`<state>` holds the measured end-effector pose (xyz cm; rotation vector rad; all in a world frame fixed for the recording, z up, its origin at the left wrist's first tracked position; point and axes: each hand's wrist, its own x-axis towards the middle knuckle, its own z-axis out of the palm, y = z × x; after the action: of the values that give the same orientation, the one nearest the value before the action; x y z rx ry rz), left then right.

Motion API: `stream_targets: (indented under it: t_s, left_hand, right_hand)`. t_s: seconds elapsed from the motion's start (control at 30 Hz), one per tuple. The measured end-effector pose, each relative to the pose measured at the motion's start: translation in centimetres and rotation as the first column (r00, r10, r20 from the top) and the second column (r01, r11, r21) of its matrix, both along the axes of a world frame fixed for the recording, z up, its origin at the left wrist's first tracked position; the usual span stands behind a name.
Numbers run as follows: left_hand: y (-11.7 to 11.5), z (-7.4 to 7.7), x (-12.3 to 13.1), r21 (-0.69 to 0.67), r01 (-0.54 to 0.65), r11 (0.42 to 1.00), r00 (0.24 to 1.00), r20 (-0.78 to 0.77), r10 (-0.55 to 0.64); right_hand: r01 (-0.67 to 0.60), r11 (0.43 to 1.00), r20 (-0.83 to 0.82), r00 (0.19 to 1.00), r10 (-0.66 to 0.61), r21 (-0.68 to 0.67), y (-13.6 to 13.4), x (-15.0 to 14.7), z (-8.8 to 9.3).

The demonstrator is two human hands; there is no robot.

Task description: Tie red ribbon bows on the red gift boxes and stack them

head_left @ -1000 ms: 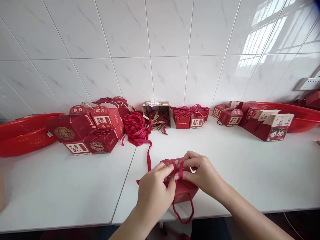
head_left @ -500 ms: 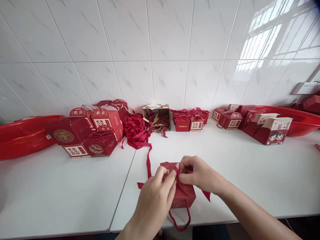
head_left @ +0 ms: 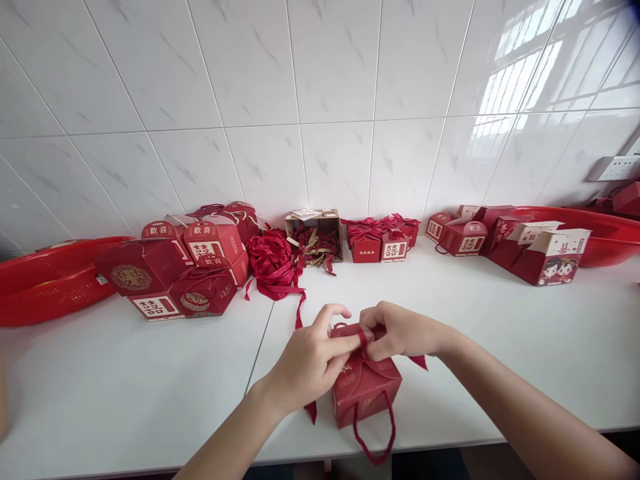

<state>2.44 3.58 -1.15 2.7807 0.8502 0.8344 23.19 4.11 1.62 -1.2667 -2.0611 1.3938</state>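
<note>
A red gift box (head_left: pixel 367 393) with a rope handle (head_left: pixel 390 440) hanging over its near side sits at the table's front edge. My left hand (head_left: pixel 320 353) reaches over its top from the left, a loop of red ribbon (head_left: pixel 363 341) round its extended index finger. From the right, my right hand (head_left: pixel 395 330) pinches the ribbon at the top of the box, its fingertips partly hidden. One ribbon tail (head_left: pixel 311 408) hangs left of the box, and another tail (head_left: pixel 419 362) sticks out to the right.
Along the tiled wall stand stacked red boxes (head_left: pixel 205 287), a heap of red ribbon (head_left: pixel 273 263), an open carton (head_left: pixel 342 250) of ribbon pieces and several bow-topped boxes (head_left: pixel 367 250). Red baskets (head_left: pixel 60 283) lie far left and right. Tall printed boxes (head_left: pixel 553 260) stand at right.
The box has shifted slightly right and turned. My left index finger now passes into the ribbon loop, with the hand flatter; a ribbon tail now shows below that hand.
</note>
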Motion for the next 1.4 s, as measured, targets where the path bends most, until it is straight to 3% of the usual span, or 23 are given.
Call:
stream_targets:
  t_s: [0.1, 0.2, 0.33, 0.47, 0.63, 0.8, 0.9, 1.0, 1.07, 1.17, 1.23, 1.33, 1.4]
  left_hand:
    - [0.8, -0.1, 0.1, -0.112, 0.090, 0.990, 0.991, 0.111, -0.077]
    - [1.0, -0.4, 0.4, -0.229, 0.126, 0.965, 0.972, 0.224, -0.073]
    - [0.8, -0.2, 0.7, -0.311, 0.089, 0.946, 0.960, 0.281, 0.003]
    - [0.0, 0.7, -0.3, -0.428, 0.018, 0.904, 0.969, 0.230, 0.090]
    - [-1.4, 1.7, -2.8, -0.482, -0.120, 0.868, 0.979, 0.090, 0.185]
    - [-1.7, 1.6, -2.1, -0.601, 0.005, 0.800, 0.982, 0.153, 0.109]
    - [-1.4, 1.4, -1.3, -0.515, -0.067, 0.855, 0.986, 0.095, 0.135]
    - [-1.0, 1.1, -1.6, -0.248, -0.248, 0.937, 0.969, -0.060, 0.240]
    - [-0.9, 0.8, -2.0, -0.054, -0.306, 0.950, 0.946, -0.128, 0.298]
    - [-1.0, 0.3, -2.5, 0.165, -0.342, 0.925, 0.915, -0.168, 0.368]
    - [-1.2, 0.2, -2.5, 0.234, -0.364, 0.902, 0.896, -0.177, 0.407]
    - [-1.3, 0.0, -2.5, 0.235, -0.396, 0.888, 0.881, -0.177, 0.439]
    - [-1.2, -0.2, -2.4, 0.167, -0.392, 0.905, 0.895, -0.156, 0.417]
  right_hand:
    - [-0.101, 0.995, 0.037, 0.994, 0.102, -0.006, 0.4, 0.1, 0.4]
    - [-0.129, 0.991, 0.043, 0.991, 0.128, 0.026, 0.2, 0.0, 0.6]
    - [-0.066, 0.993, 0.042, 0.997, 0.062, 0.093, -0.4, -0.3, 0.6]
    - [0.001, 0.980, 0.043, 0.999, -0.010, 0.201, -1.0, 0.3, 0.2]
    - [0.146, 0.913, 0.064, 0.981, -0.184, 0.381, -1.9, 1.9, -1.0]
    - [0.205, 0.794, -0.008, 0.970, -0.245, 0.572, -2.5, 1.3, -2.7]
    - [0.215, 0.687, 0.023, 0.947, -0.320, 0.694, -2.8, 1.0, -3.4]
    - [0.168, 0.583, 0.075, 0.926, -0.369, 0.795, -3.1, 1.2, -3.6]
    - [0.140, 0.542, 0.091, 0.921, -0.378, 0.828, -3.4, 1.4, -3.6]
    - [0.123, 0.529, 0.107, 0.917, -0.384, 0.839, -3.8, 1.4, -3.4]
    - [0.130, 0.542, 0.112, 0.913, -0.392, 0.830, -3.9, 1.4, -3.3]
    - [0.145, 0.565, 0.120, 0.906, -0.405, 0.812, -3.9, 1.6, -3.4]
    - [0.159, 0.571, 0.116, 0.903, -0.414, 0.805, -3.9, 2.0, -3.5]
